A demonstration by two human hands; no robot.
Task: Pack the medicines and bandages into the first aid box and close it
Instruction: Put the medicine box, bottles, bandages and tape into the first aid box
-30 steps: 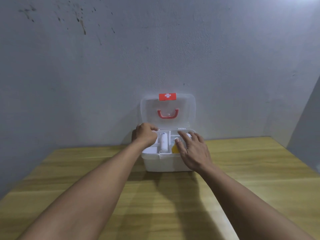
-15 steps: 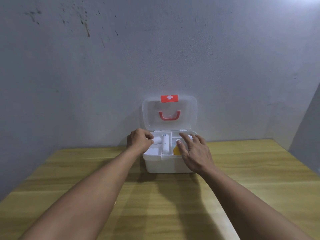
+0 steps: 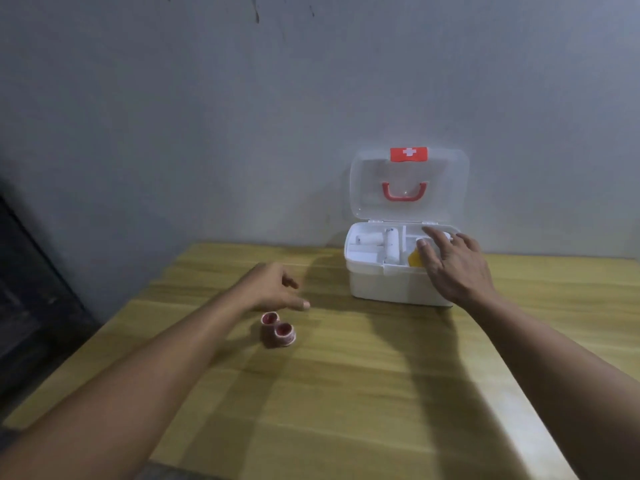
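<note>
Bandage rolls [image 3: 278, 331], two small ones with pinkish-red centres, lie touching each other on the wooden table [image 3: 381, 393], left of centre in the frame. I see their open ends facing up toward me, so their axes run roughly vertical. My left hand [image 3: 273, 289] hovers just above and behind them, fingers loosely curled and apart, gripping nothing; it is far the nearer hand. To the right, against the grey wall [image 3: 242, 116], the white first aid box [image 3: 398, 278] stands with its lid [image 3: 408, 185] upright. My right hand [image 3: 450, 261] rests spread on the box's right compartment, over something yellow.
</note>
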